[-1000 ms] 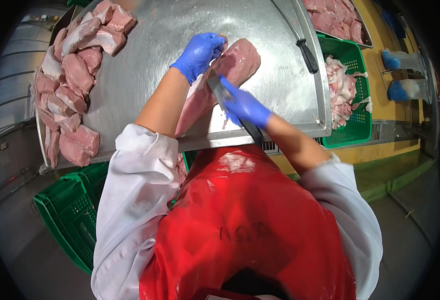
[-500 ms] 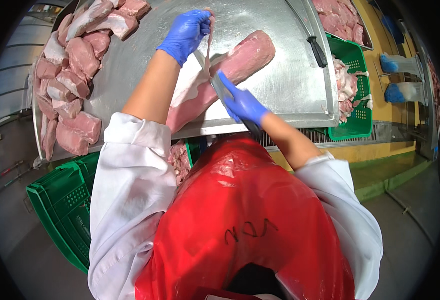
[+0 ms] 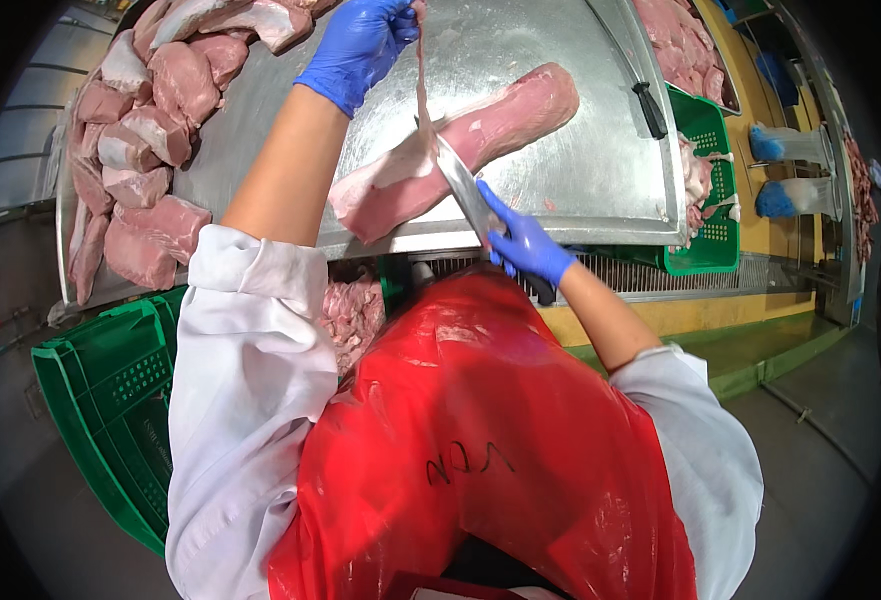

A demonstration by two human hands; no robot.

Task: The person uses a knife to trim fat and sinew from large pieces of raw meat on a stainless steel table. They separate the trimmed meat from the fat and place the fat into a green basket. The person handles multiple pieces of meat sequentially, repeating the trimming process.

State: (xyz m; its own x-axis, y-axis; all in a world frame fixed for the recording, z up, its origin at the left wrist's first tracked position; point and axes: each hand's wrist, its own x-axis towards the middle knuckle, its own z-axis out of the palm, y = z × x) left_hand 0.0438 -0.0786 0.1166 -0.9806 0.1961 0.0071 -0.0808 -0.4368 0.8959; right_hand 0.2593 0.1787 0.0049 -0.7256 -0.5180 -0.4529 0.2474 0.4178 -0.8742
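Observation:
A long pink loin of meat (image 3: 505, 118) lies diagonally on the steel tray (image 3: 600, 185). Above it my blue-gloved left hand (image 3: 355, 50) pinches the top of a thin trimmed strip (image 3: 420, 75), which is stretched upward from the loin. My blue-gloved right hand (image 3: 525, 245) grips a large knife (image 3: 465, 185), its blade angled across the loin at the base of the strip. The handle is mostly hidden by the fingers. A second, slimmer knife (image 3: 645, 110) with a black handle lies on the tray's right side.
Several cut meat pieces (image 3: 155, 220) line the tray's left. A green crate (image 3: 705, 250) of trimmings sits right, beside a container of meat (image 3: 680, 40). Below the tray are another green crate (image 3: 100, 385) and more meat scraps (image 3: 350, 310). Two bagged blue items (image 3: 790, 200) are at far right.
My left hand has risen toward the top, drawing the strip longer. My right hand with the knife has moved down and right, and more of the loin's near end shows.

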